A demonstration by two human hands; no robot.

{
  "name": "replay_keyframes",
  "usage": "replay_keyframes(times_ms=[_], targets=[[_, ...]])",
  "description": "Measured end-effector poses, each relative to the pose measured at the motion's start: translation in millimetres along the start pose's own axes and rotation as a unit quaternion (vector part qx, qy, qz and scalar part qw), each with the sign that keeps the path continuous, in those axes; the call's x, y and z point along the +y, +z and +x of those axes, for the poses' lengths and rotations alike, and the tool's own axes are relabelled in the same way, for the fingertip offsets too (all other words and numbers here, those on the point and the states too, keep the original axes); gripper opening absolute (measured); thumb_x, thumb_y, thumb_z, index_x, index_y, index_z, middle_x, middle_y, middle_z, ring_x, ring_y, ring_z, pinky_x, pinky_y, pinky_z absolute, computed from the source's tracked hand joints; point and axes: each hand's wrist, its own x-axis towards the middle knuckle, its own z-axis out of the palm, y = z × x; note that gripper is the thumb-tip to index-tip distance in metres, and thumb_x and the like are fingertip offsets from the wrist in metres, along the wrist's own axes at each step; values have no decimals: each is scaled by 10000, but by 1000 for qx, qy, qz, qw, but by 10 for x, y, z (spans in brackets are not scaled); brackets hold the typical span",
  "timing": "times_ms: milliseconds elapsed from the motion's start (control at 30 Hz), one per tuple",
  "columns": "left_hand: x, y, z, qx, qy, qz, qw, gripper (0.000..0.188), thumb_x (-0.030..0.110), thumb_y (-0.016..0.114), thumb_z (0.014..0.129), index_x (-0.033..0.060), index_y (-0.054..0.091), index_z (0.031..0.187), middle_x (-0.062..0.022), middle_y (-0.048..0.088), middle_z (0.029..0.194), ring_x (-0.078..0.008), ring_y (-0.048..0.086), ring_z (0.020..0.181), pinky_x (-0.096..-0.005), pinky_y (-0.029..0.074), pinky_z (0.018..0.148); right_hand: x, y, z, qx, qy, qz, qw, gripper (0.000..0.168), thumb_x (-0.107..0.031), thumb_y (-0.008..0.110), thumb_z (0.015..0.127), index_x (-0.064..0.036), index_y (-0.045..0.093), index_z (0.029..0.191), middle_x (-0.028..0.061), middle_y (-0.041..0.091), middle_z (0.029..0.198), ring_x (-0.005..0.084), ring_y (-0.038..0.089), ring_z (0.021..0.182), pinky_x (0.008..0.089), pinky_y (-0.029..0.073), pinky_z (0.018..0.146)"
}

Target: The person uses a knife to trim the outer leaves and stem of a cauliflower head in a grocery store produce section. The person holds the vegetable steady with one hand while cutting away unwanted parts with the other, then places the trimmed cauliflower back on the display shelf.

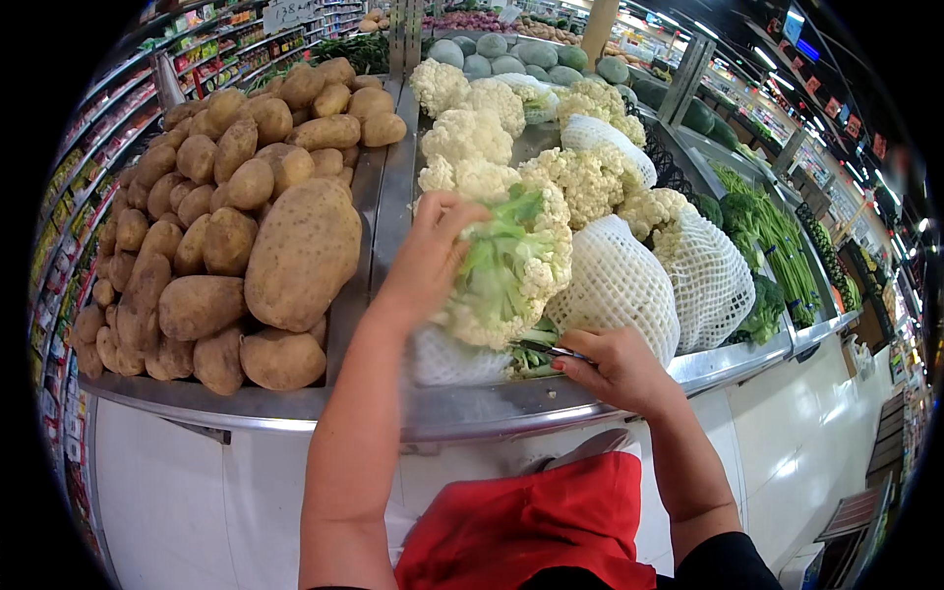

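Observation:
My left hand (pixel 435 254) grips a cauliflower head (pixel 509 273) at its leafy green stem side, tilted up over the display bin; the hand is slightly blurred. Low to the right, my right hand (pixel 608 361) is closed on a small knife (pixel 557 351), whose blade points left, close below the cauliflower. Green leaf trimmings (pixel 531 361) lie under the blade. A cauliflower in white foam netting (pixel 616 287) rests just right of the held one, and another netted piece (pixel 457 361) lies beneath it. Bare cauliflower heads (pixel 468 136) are piled behind.
Left of a metal divider (pixel 391 169) is a heap of potatoes (pixel 243 184). Winter melons (pixel 490 55) lie at the back, broccoli (pixel 763 302) and green beans (pixel 774 228) to the right. The bin's metal front edge (pixel 509 413) runs before me. Stocked shelves (pixel 74 221) stand far left.

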Motion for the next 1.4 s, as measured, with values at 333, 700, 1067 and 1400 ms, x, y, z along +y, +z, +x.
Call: replay_keyframes(times_ms=[333, 700, 1067, 1400], targets=[[14, -7, 5, 1, -4, 12, 1000, 444, -124, 535, 938, 119, 611, 1302, -128, 469, 1265, -316, 530, 1219, -353, 424, 1087, 16, 93, 77, -28, -29, -54, 998, 209, -255, 722, 973, -61, 645, 952, 162, 651, 825, 410, 653, 766, 479, 498, 659], [16, 2, 6, -2, -7, 10, 1000, 453, -144, 529, 921, 97, 616, 1294, -128, 467, 1252, -306, 520, 1212, -340, 410, 1100, 3, 86, 73, 7, -36, -61, 997, 220, -278, 739, 949, -75, 655, 942, 144, 652, 815, 404, 661, 768, 486, 504, 651], [222, 179, -56, 30, -54, 148, 987, 437, -60, 655, 902, 162, 628, 1276, -117, 503, 1216, -337, 615, 1054, -414, 549, 874, -310, -53, -98, 48, 104, 20, 993, 158, -229, 654, 994, -72, 640, 991, 183, 693, 824, 435, 676, 777, 541, 510, 689], [310, 361, -105, 42, 19, 230, 972, 438, 76, 766, 852, 190, 641, 1256, -118, 538, 1199, -345, 625, 1042, -446, 558, 816, -357, 123, -341, 12, 208, 6, 978, 184, -210, 610, 1034, -36, 576, 983, 229, 665, 802, 469, 660, 805, 533, 509, 701]])
